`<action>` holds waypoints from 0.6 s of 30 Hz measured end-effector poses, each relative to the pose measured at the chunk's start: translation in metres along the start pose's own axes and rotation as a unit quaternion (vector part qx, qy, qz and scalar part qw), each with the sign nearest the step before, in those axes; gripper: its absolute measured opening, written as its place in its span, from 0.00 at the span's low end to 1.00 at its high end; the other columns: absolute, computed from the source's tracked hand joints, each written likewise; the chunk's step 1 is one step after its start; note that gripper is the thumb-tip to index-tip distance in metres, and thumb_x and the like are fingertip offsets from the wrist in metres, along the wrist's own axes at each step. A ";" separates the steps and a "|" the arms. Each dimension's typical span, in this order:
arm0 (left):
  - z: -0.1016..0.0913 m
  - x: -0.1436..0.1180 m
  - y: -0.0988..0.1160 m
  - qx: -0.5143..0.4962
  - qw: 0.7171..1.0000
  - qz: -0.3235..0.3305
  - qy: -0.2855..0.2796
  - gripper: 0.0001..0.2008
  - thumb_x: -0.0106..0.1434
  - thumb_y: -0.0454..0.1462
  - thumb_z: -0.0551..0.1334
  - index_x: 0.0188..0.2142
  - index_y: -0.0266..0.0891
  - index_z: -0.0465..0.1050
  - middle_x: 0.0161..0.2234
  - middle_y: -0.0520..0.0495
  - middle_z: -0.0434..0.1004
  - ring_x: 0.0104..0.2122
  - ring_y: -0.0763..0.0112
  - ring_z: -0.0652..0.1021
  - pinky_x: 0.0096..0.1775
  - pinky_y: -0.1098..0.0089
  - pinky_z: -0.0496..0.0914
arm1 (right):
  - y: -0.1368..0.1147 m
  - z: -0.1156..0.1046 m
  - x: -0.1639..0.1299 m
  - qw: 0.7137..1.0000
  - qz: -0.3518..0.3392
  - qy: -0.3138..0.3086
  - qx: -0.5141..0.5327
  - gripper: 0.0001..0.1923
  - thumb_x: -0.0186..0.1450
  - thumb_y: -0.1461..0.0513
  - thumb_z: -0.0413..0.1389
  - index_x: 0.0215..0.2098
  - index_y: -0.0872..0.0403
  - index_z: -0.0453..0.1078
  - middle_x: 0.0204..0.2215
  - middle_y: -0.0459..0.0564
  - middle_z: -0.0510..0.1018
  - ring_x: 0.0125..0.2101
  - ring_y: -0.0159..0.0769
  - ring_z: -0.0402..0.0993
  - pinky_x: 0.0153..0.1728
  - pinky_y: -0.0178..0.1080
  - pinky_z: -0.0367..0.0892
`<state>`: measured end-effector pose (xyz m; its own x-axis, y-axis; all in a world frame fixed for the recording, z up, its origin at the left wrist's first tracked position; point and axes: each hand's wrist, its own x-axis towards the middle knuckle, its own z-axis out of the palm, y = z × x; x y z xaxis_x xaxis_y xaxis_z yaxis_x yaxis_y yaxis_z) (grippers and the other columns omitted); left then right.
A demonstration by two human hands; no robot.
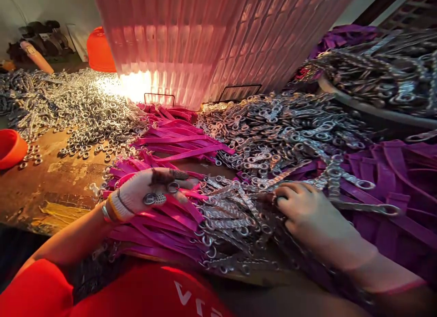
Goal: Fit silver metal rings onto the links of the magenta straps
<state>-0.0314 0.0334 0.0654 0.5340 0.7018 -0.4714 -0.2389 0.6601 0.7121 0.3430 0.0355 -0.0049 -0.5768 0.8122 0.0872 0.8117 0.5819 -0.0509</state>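
On the bench (51, 189), our left hand (146, 194) lies flat on the pink straps (170, 217), fingers spread to pin them. Just right of the straps, our right hand (307, 217) curls narrow fingers into the metal clips (232, 212), seemingly picking 1.

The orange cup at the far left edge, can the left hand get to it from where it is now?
Probably yes. The left hand rests on the pink straps, and between it and the orange cup lies mostly bare tabletop with a few loose rings, nothing tall in the way.
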 end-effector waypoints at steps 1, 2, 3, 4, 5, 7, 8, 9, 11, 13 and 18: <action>0.001 -0.003 -0.003 0.028 0.999 0.017 0.008 0.24 0.54 0.42 0.68 0.49 0.33 0.75 0.48 0.31 0.78 0.25 0.74 0.76 0.15 0.79 0.46 | -0.006 -0.004 0.004 0.999 0.017 0.025 0.035 0.15 0.54 0.70 0.51 0.30 0.51 0.77 0.37 0.62 0.79 0.45 0.49 0.73 0.47 0.53 0.64; 0.003 -0.005 -0.006 0.054 0.998 0.036 0.013 0.25 0.54 0.43 0.69 0.49 0.33 0.75 0.46 0.31 0.78 0.21 0.77 0.73 0.15 0.78 0.47 | -0.015 -0.009 0.009 0.996 0.031 0.045 0.076 0.16 0.55 0.69 0.50 0.34 0.51 0.77 0.38 0.61 0.80 0.45 0.49 0.74 0.47 0.52 0.66; 0.004 -0.006 -0.009 0.076 0.995 0.054 0.017 0.25 0.55 0.44 0.68 0.50 0.33 0.74 0.44 0.31 0.79 0.18 0.80 0.70 0.15 0.78 0.48 | -0.027 -0.015 0.014 0.990 0.045 0.057 0.118 0.18 0.56 0.69 0.49 0.39 0.52 0.76 0.38 0.59 0.80 0.44 0.49 0.75 0.45 0.51 0.69; 0.004 -0.007 -0.012 0.092 0.993 0.069 0.016 0.26 0.57 0.46 0.67 0.50 0.33 0.74 0.43 0.31 0.80 0.16 0.82 0.68 0.15 0.77 0.48 | -0.041 -0.021 0.020 0.983 0.058 0.064 0.161 0.19 0.58 0.68 0.49 0.44 0.52 0.74 0.38 0.56 0.80 0.41 0.47 0.76 0.43 0.48 0.71; 0.006 -0.008 -0.015 0.102 0.991 0.080 0.014 0.26 0.59 0.48 0.66 0.51 0.33 0.73 0.41 0.32 0.80 0.15 0.82 0.67 0.15 0.77 0.49 | -0.057 -0.027 0.027 0.976 0.066 0.062 0.199 0.19 0.59 0.67 0.49 0.46 0.51 0.73 0.36 0.53 0.81 0.37 0.44 0.78 0.39 0.45 0.72; 0.009 -0.007 -0.022 0.119 0.988 0.096 0.019 0.23 0.63 0.48 0.62 0.52 0.34 0.72 0.41 0.33 0.80 0.15 0.81 0.69 0.15 0.77 0.52 | -0.092 -0.038 0.041 0.969 0.074 0.070 0.227 0.18 0.62 0.65 0.50 0.50 0.52 0.70 0.38 0.52 0.81 0.37 0.42 0.78 0.39 0.42 0.72; 0.011 -0.007 -0.026 0.131 0.984 0.115 0.031 0.22 0.64 0.47 0.60 0.52 0.35 0.71 0.43 0.33 0.80 0.15 0.80 0.71 0.15 0.77 0.54 | -0.109 -0.043 0.048 0.971 0.071 0.065 0.220 0.19 0.62 0.65 0.51 0.51 0.53 0.70 0.38 0.53 0.81 0.37 0.43 0.78 0.39 0.42 0.71; 0.013 -0.006 -0.029 0.148 0.977 0.145 0.048 0.21 0.66 0.45 0.59 0.54 0.35 0.69 0.46 0.33 0.79 0.16 0.79 0.72 0.16 0.77 0.57 | -0.125 -0.046 0.054 0.972 0.081 0.061 0.212 0.20 0.61 0.66 0.52 0.51 0.54 0.70 0.37 0.54 0.81 0.38 0.43 0.77 0.39 0.42 0.70; 0.018 -0.006 -0.037 0.200 0.947 0.233 0.096 0.20 0.67 0.40 0.56 0.57 0.38 0.65 0.52 0.35 0.75 0.20 0.77 0.75 0.21 0.75 0.67 | -0.151 -0.051 0.066 0.971 0.102 0.043 0.211 0.19 0.60 0.69 0.50 0.48 0.54 0.71 0.35 0.54 0.80 0.38 0.43 0.76 0.39 0.41 0.68; 0.022 -0.005 -0.044 0.257 0.898 0.330 0.140 0.23 0.66 0.35 0.55 0.60 0.40 0.62 0.56 0.38 0.72 0.34 0.69 0.80 0.35 0.70 0.75 | -0.168 -0.051 0.074 0.964 0.118 0.030 0.238 0.14 0.60 0.70 0.49 0.41 0.54 0.71 0.33 0.53 0.79 0.36 0.41 0.74 0.38 0.39 0.67; 0.024 0.001 -0.060 0.295 0.840 0.428 0.158 0.30 0.60 0.29 0.55 0.62 0.43 0.61 0.59 0.43 0.70 0.59 0.59 0.69 0.60 0.59 0.65 | -0.188 -0.042 0.087 0.932 0.124 0.065 0.333 0.10 0.61 0.69 0.47 0.34 0.53 0.69 0.34 0.53 0.79 0.35 0.39 0.72 0.37 0.38 0.66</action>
<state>0.0029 -0.0122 0.0350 0.1068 0.9491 0.2964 0.0669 -0.3043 0.9502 0.1445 -0.0050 0.0538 -0.3268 0.9389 0.1080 0.6565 0.3078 -0.6887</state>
